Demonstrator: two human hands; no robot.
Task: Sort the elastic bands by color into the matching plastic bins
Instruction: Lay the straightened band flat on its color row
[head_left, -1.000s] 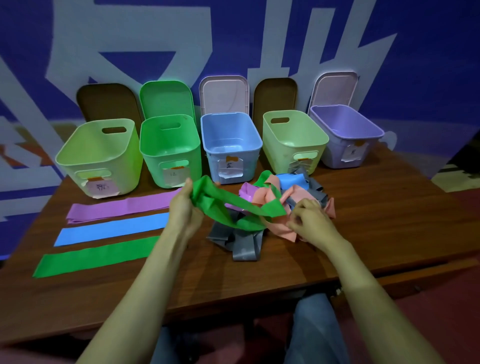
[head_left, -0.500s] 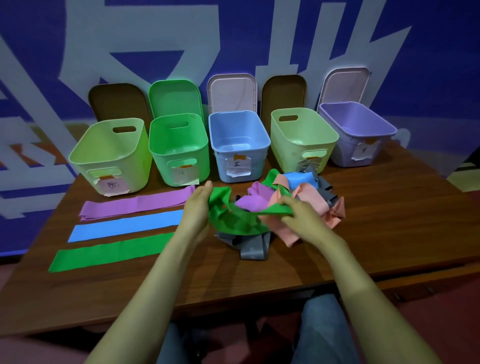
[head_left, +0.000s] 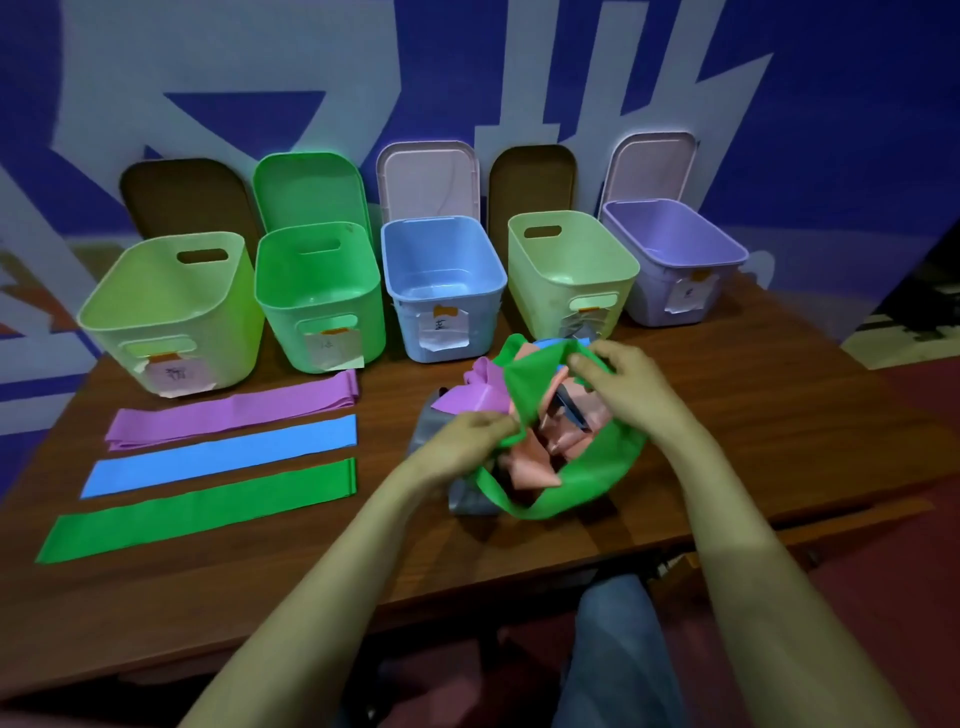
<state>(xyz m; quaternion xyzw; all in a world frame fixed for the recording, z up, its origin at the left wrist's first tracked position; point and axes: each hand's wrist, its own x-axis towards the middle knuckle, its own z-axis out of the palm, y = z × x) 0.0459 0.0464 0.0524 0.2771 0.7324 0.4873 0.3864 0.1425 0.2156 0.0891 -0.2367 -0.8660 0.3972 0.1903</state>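
Five open plastic bins stand upright in a row at the table's far edge, each with a paper label on its front: yellow-green bin (head_left: 208, 332), green bin (head_left: 288, 332), blue bin (head_left: 485, 322), pale green bin (head_left: 540, 306), purple bin (head_left: 649, 296).

Three bands lie flat and parallel in front of the leftmost bins: purple band (head_left: 234, 410) farthest, blue band (head_left: 223, 454) in the middle, green band (head_left: 197, 509) nearest.

To their right is a tangled pile (head_left: 535, 462) of salmon, purple, grey and blue bands. A green loop (head_left: 576, 486) drapes around it, pinched by the left hand (head_left: 467, 436) and gripped by the right hand (head_left: 623, 384).
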